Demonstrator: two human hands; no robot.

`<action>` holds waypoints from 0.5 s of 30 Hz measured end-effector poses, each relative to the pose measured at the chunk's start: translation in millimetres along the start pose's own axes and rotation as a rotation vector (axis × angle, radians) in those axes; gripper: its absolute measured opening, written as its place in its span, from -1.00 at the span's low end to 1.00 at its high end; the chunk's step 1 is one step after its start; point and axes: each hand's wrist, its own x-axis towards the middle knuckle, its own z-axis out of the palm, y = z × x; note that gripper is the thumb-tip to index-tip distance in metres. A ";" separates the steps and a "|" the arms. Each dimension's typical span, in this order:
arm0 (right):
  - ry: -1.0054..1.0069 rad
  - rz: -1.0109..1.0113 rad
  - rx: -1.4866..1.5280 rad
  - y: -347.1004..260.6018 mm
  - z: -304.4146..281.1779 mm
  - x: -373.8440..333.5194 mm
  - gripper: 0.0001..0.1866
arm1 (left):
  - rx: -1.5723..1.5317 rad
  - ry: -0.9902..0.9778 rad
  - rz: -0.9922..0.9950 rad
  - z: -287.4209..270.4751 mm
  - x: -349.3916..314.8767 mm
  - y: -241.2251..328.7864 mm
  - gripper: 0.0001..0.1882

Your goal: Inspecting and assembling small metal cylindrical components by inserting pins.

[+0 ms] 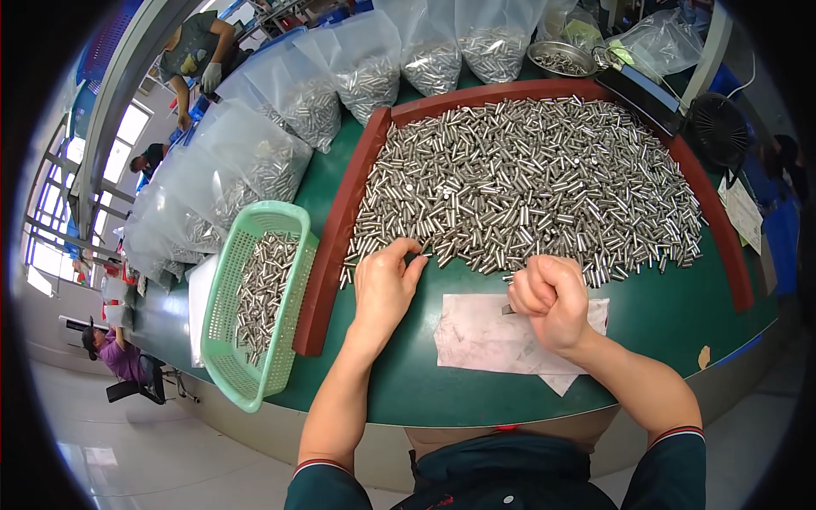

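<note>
A broad heap of small shiny metal pins covers the green table in front of me. At the heap's near left edge is my left hand, thumb and forefinger brought close together; whether a pin sits between them I cannot make out. My right hand is closed in a fist above a stained pale cloth. The end of a metal pin shows by its curled fingers, and the rest is hidden in the hand. The cloth lies flat between my forearms.
A dark red wooden frame borders the heap. Left of it stands a green plastic basket holding more pins. Clear bags of pins line the back and left. A metal bowl and black fan stand far right. Other people are farther left.
</note>
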 end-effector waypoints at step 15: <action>0.015 -0.045 -0.008 0.9 -5.0 -1.2 -0.59 | -0.236 -0.338 0.340 14.9 -27.9 54.1 -0.94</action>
